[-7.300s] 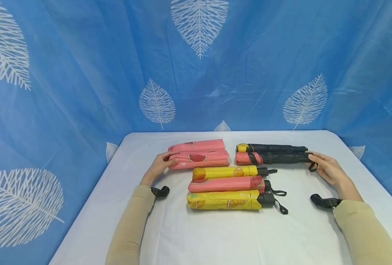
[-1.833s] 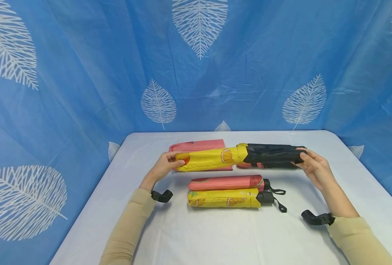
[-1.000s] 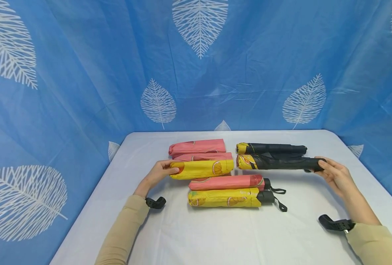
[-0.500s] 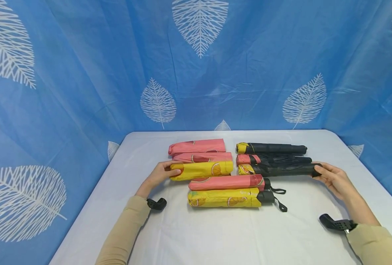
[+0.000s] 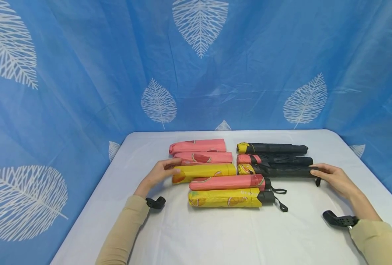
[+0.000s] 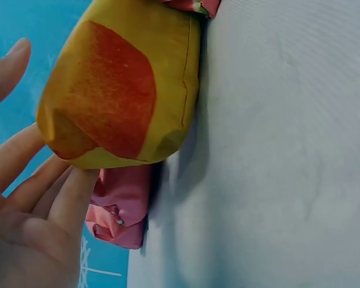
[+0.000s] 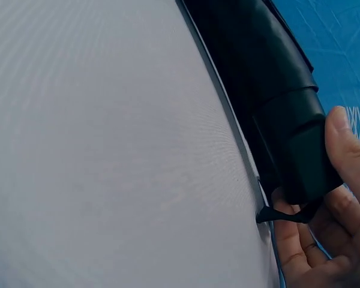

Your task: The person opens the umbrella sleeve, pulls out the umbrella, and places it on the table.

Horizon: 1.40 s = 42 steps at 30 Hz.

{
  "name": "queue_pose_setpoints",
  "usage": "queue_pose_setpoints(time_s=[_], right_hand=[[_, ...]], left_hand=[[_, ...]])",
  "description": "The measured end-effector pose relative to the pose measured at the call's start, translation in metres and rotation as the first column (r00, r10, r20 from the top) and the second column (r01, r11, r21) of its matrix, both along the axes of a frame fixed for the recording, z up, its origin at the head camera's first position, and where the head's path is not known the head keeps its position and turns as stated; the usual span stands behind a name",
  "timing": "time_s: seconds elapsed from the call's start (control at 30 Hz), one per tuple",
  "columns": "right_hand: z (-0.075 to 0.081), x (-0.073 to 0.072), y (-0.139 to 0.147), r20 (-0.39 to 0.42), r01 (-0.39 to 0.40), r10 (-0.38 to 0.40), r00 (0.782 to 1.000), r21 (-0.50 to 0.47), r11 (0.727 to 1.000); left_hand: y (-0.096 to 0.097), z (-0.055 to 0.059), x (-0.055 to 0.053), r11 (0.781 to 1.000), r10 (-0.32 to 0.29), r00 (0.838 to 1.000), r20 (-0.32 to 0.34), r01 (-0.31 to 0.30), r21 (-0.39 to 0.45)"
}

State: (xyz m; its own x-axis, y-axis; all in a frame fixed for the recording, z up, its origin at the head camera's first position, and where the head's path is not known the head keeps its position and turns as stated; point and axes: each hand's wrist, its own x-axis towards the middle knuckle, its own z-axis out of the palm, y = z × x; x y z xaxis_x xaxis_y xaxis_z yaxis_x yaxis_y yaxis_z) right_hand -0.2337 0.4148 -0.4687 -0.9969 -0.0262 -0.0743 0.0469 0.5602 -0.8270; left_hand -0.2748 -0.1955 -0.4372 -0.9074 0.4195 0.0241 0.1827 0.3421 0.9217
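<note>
My left hand (image 5: 157, 176) is at the left end of a yellow umbrella sleeve (image 5: 204, 173) with orange-slice prints. In the left wrist view its thumb stands off the sleeve, while straight fingers touch the sleeve's end. My right hand (image 5: 340, 180) holds the handle end of a folded black umbrella (image 5: 282, 171) with a yellow-orange tip. The right wrist view shows the thumb against the black handle (image 7: 297, 150), fingers under its end, and a wrist strap (image 7: 285, 215) hanging there. Sleeve and umbrella lie end to end on the white table.
Behind the yellow sleeve lie two pink watermelon-print sleeves (image 5: 197, 145). Two folded black umbrellas, one yellow-tipped (image 5: 272, 148) and one red-tipped (image 5: 282, 160), lie behind the held one. In front are a pink sleeved umbrella (image 5: 227, 182) and a yellow sleeved umbrella (image 5: 224, 198).
The rear yellow umbrella was lifted and drawn out of its sleeve, rightward. Umbrella and sleeve have since come down toward me onto the table. My left thumb has come off the sleeve.
</note>
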Motion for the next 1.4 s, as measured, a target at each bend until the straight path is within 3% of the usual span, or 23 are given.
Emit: queue_pose_setpoints(time_s=[0.17, 0.33, 0.43, 0.57, 0.67, 0.83, 1.0, 1.23, 1.4], right_hand=[[0.000, -0.002, 0.000, -0.033, 0.013, -0.012, 0.999, 0.038, 0.999], [0.001, -0.003, -0.002, -0.050, 0.007, -0.004, 0.999, 0.071, 0.997], [0.002, -0.005, -0.004, -0.062, 0.015, -0.009, 0.998, 0.102, 0.995], [0.001, -0.008, -0.005, -0.082, 0.029, -0.018, 0.996, 0.136, 0.990], [-0.002, -0.009, -0.004, -0.097, 0.031, -0.016, 0.995, 0.151, 0.988], [-0.005, -0.007, -0.003, -0.110, 0.041, -0.022, 0.994, 0.178, 0.983], [-0.005, -0.005, -0.004, -0.129, 0.049, -0.022, 0.991, 0.204, 0.978], [-0.002, -0.004, -0.007, -0.149, 0.044, -0.008, 0.989, 0.239, 0.970], [0.001, -0.003, -0.009, -0.156, 0.044, -0.002, 0.988, 0.266, 0.963]], left_hand=[[0.004, 0.015, 0.010, 1.000, -0.017, 0.996, -0.087, 0.018, 0.017], [0.020, 0.039, 0.031, 0.986, -0.162, 0.981, -0.108, 0.165, 0.016], [0.028, 0.033, 0.032, 0.966, -0.255, 0.959, -0.122, 0.259, 0.017], [0.036, 0.010, 0.025, 0.947, -0.318, 0.938, -0.137, 0.321, 0.004], [0.042, 0.000, 0.024, 0.949, -0.315, 0.942, -0.116, 0.308, -0.071], [0.048, -0.005, 0.025, 0.939, -0.299, 0.949, -0.100, 0.274, -0.208], [0.054, -0.009, 0.023, 0.919, -0.328, 0.941, -0.090, 0.295, -0.260], [0.062, -0.008, 0.022, 0.891, -0.327, 0.938, -0.112, 0.267, -0.366], [0.067, -0.009, 0.022, 0.875, -0.350, 0.927, -0.133, 0.273, -0.399]])
